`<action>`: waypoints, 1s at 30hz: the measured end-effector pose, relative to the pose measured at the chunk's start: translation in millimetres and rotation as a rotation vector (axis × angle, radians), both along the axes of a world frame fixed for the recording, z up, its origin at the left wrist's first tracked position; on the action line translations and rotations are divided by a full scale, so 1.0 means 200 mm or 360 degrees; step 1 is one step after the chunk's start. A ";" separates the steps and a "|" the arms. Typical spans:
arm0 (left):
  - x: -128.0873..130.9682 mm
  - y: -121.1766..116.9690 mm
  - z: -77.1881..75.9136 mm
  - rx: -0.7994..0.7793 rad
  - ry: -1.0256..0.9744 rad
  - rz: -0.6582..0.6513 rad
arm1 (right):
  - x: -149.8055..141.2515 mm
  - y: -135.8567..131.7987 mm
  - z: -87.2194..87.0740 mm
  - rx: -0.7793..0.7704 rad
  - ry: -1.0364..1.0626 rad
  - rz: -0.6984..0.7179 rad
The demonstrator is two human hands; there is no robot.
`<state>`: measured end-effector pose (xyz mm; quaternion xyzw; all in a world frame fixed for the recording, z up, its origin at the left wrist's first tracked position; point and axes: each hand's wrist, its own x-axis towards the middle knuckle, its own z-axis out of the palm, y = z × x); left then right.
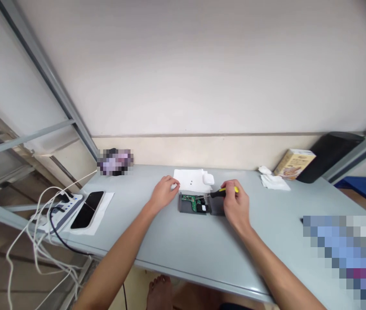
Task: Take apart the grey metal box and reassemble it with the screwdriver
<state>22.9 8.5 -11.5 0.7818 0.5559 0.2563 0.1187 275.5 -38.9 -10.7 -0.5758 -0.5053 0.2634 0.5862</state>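
My right hand (pixel 236 206) is wrapped round a screwdriver (pixel 218 193) with a black and yellow handle. Its thin shaft points left, and the tip is over a green circuit board (pixel 194 203) in an open dark grey casing (pixel 186 210). The casing's other half (pixel 216 209) lies alongside, partly behind my right hand. Just left of the board, my left hand (pixel 166 191) is curled with thumb and forefinger nearly meeting; anything between them is too small to make out. Beyond the casing, a sheet of white paper (pixel 187 175) bears small dark specks and a rounded white case (pixel 208 179).
On the grey table (pixel 170 241), a phone (pixel 88 209) and a power strip (pixel 62 213) with tangled cables lie at the left. Crumpled tissue (pixel 275 182), a yellow box (pixel 295 163) and a black cylinder (pixel 329 157) stand back right. A wall rises behind.
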 end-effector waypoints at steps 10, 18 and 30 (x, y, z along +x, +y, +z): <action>0.05 0.19 0.04 -0.0017 0.0222 -0.0296 | -0.01 -0.01 0.03 0.0019 -0.0106 0.0058; 0.09 0.27 0.03 -0.0015 0.0404 -0.0517 | 0.00 0.00 0.01 0.0013 -0.0001 0.0028; 0.17 0.32 0.03 0.0009 0.0231 -0.0619 | -0.01 0.00 0.03 0.0083 -0.0048 0.0016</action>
